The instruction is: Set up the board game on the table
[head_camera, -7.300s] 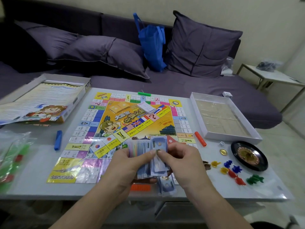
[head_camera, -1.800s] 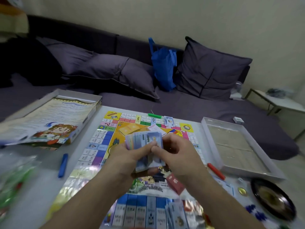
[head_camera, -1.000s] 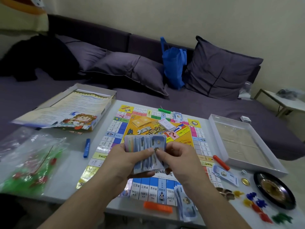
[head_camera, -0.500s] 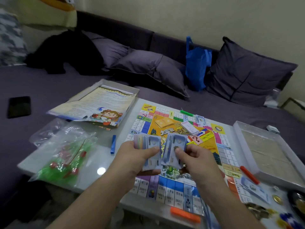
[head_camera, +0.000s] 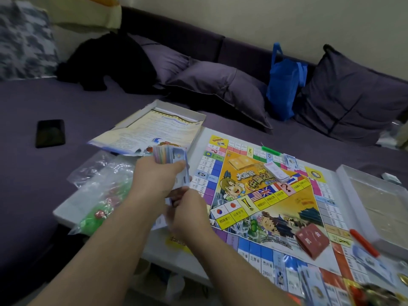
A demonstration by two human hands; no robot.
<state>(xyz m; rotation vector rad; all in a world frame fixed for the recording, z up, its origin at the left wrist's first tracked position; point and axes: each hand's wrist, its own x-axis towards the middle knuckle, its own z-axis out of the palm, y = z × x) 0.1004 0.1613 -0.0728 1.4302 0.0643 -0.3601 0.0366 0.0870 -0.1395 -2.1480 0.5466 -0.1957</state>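
Both forearms come in from the near edge, meeting over the left margin of the game board (head_camera: 265,202), which serves as the landmark here. The right hand (head_camera: 187,215) hangs just off the board's left border, fingers curled down around a note; the blur hides exactly how it is pinched. Directly beyond it, the left hand (head_camera: 157,177) grips the wad of play money (head_camera: 172,160), thumb across the front, notes fanned upright, their top edge reaching the rule sheet.

On the board's near right sits a red card deck (head_camera: 312,240), tilted across the inner picture. More bank notes (head_camera: 309,281) lie along the board's near border, at the table's front edge. Right of the board an orange marker (head_camera: 364,242) lies beside the white box tray (head_camera: 375,206).

Left of the board, a clear bag of green and red pieces (head_camera: 103,195) fills the table's (head_camera: 159,241) left end and hangs over its corner. There is bare white tabletop between bag and board, under the hands.

Toward the board's far side, a white card stack (head_camera: 276,172) rests on the yellow centre, and a green marker (head_camera: 270,149) lies on the far border. Beyond the board's far-left corner, the box lid (head_camera: 176,109) holds the rule sheet (head_camera: 152,133), overhanging the table.

Farther still: a black phone (head_camera: 50,133) on the purple sofa (head_camera: 33,173), grey cushions (head_camera: 218,89), and a blue bag (head_camera: 283,85).
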